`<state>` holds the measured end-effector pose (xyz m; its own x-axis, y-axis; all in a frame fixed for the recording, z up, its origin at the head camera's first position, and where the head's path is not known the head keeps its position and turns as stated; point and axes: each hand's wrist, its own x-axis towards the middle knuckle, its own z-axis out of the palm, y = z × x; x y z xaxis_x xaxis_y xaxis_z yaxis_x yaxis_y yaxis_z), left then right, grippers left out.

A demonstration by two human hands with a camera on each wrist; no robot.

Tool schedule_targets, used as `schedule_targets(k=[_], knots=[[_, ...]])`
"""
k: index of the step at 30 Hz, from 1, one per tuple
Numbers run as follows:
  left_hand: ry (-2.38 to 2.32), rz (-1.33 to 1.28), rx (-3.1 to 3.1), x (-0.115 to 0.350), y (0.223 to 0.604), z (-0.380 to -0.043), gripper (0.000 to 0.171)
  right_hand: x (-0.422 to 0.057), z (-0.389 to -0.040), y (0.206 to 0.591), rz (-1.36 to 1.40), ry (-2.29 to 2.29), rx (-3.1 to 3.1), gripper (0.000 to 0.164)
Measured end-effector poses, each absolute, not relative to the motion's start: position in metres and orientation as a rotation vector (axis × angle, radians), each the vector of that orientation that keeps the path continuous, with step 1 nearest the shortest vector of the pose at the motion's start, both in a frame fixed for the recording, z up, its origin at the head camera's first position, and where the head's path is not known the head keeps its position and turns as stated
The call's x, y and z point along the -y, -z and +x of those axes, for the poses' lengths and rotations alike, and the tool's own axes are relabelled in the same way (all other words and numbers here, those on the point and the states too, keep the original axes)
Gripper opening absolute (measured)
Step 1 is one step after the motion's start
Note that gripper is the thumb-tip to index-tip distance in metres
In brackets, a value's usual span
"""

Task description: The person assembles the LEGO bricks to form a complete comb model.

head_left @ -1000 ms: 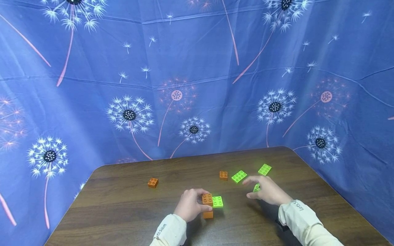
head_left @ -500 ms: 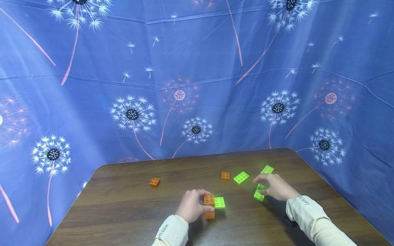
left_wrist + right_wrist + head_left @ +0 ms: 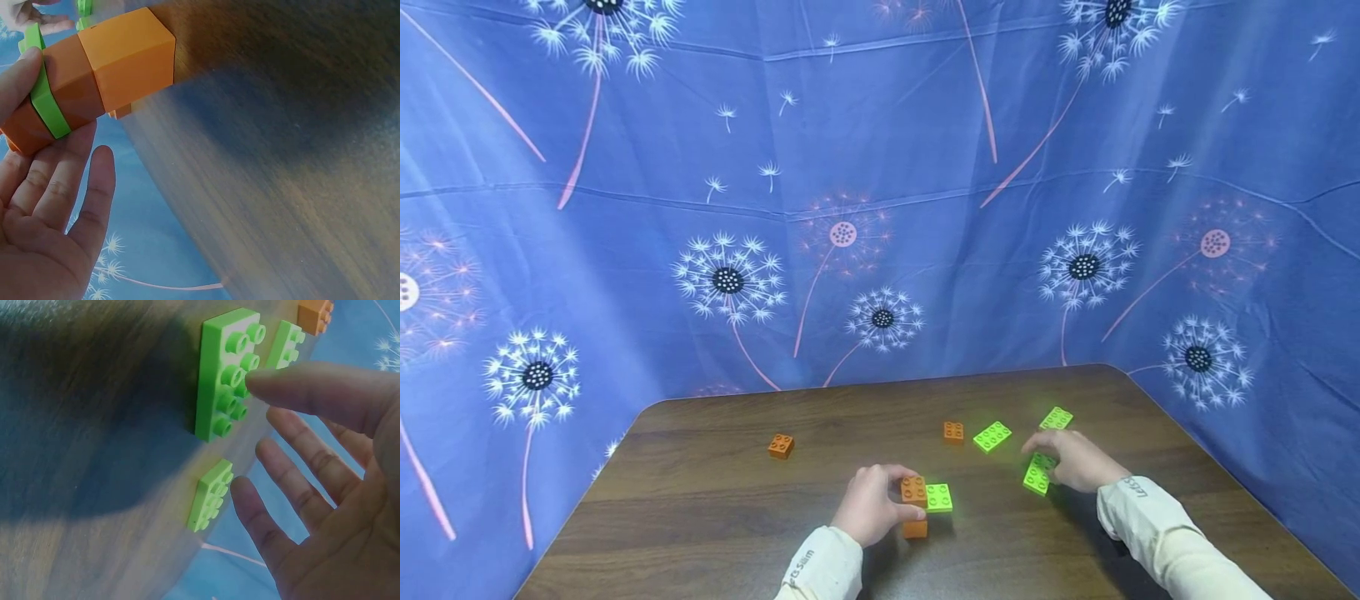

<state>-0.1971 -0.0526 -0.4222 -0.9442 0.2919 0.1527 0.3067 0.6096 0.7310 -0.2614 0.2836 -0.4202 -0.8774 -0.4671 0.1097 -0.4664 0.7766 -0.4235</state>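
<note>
My left hand (image 3: pixel 867 504) pinches a stack of toy building bricks (image 3: pixel 914 490) between thumb and fingers. The stack has orange bricks with a flat green brick (image 3: pixel 50 103) sandwiched among them, its studded end (image 3: pixel 938 497) sticking out to the right. Over on the right, my right hand (image 3: pixel 1078 462) hovers by another flat green brick (image 3: pixel 1037 475) that lies on the table. In the right wrist view its fingers are spread and the thumb (image 3: pixel 312 390) overlaps the studs of that green brick (image 3: pixel 212 381); I cannot tell whether it touches.
Two loose orange bricks, one at left (image 3: pixel 781 447) and one farther back (image 3: pixel 953 432), lie on the brown wooden table (image 3: pixel 700 517). Two more flat green bricks (image 3: pixel 992 436) are toward the back right, one (image 3: pixel 1057 417) just beyond my right hand. A blue dandelion-print cloth (image 3: pixel 940 208) hangs behind.
My right hand has moved slightly right and onto the near green brick, uncovering more of it. The left hand keeps its grip on the stack. The view has shifted a little.
</note>
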Motion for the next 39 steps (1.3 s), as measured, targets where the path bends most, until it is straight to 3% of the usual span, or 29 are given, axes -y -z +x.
schedule_targets(k=[13, 22, 39], knots=[[1.283, -0.502, 2.809, 0.051, 0.423, -0.197, 0.039, -0.286, -0.263, 0.432, -0.706, 0.618, -2.989, 0.058], [1.271, -0.525, 2.793, 0.052, 0.422, -0.197, 0.041, -0.287, -0.261, 0.436, -0.700, 0.594, -2.993, 0.044], [1.297, -0.524, 2.778, 0.052, 0.421, -0.196, 0.039, -0.293, -0.259, 0.449, -0.736, 0.654, -3.032, 0.038]])
